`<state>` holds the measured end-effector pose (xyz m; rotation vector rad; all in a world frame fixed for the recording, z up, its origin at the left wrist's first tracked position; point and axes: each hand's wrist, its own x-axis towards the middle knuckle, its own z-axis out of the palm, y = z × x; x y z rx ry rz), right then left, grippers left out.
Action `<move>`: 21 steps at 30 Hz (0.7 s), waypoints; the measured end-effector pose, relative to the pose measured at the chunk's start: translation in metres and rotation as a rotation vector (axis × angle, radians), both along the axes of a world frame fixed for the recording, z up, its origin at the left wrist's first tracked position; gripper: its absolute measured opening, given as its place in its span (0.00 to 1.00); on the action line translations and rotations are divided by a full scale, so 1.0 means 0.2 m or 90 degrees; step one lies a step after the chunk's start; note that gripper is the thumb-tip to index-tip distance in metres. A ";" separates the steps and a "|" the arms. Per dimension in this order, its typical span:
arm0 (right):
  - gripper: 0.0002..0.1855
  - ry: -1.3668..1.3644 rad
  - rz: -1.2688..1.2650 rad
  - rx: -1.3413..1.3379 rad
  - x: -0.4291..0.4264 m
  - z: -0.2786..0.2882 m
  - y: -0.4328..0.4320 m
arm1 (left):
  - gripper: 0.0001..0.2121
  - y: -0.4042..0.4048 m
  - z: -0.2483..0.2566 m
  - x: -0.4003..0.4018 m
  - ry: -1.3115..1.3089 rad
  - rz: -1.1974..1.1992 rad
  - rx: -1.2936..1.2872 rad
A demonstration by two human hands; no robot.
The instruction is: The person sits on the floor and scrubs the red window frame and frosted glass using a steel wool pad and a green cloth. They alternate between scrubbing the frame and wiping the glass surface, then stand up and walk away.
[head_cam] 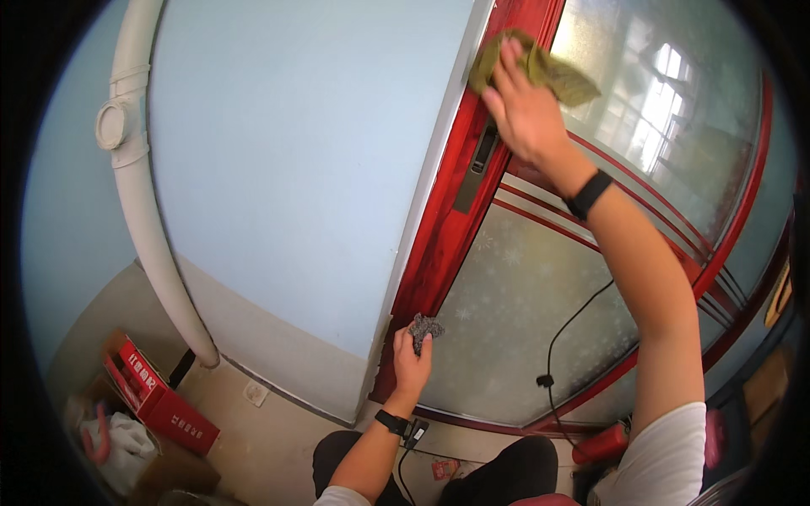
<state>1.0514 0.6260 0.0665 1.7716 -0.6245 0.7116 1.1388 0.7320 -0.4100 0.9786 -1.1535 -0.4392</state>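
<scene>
My right hand (528, 117) presses an olive-green cloth (563, 79) against the upper red frame of a sliding door (430, 253), its fingers spread over the cloth. Just below that hand is the recessed door handle (484, 152). Lower down, my left hand (412, 364) grips a grey wire-mesh scouring pad (427, 329) close to the bottom of the same frame. Frosted glass with snowflake patterns (525, 303) fills the lower door panel. Both wrists wear black bands, and a cable hangs from a small device at the left one.
A white drainpipe (142, 209) runs down the blue wall at left. On the floor by it are a red cardboard box (180, 417) and a carton with a white plastic bag (123, 446). A black cable (549, 354) hangs before the glass, near a red cylinder (601, 443).
</scene>
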 end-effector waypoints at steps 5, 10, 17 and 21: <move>0.45 0.266 -0.022 0.215 -0.24 -0.52 0.16 | 0.19 -0.03 -0.02 0.04 -0.056 0.002 -0.004; 0.42 0.164 -0.122 0.345 -0.17 -0.06 0.17 | 0.20 -0.04 -0.01 0.01 -0.097 0.020 -0.009; 0.40 -0.116 -0.035 0.046 0.09 0.81 0.04 | 0.20 -0.08 -0.08 -0.04 -0.098 0.067 -0.046; 0.38 -0.087 -0.009 0.022 0.13 0.50 0.05 | 0.19 -0.06 -0.06 -0.03 -0.086 0.066 -0.040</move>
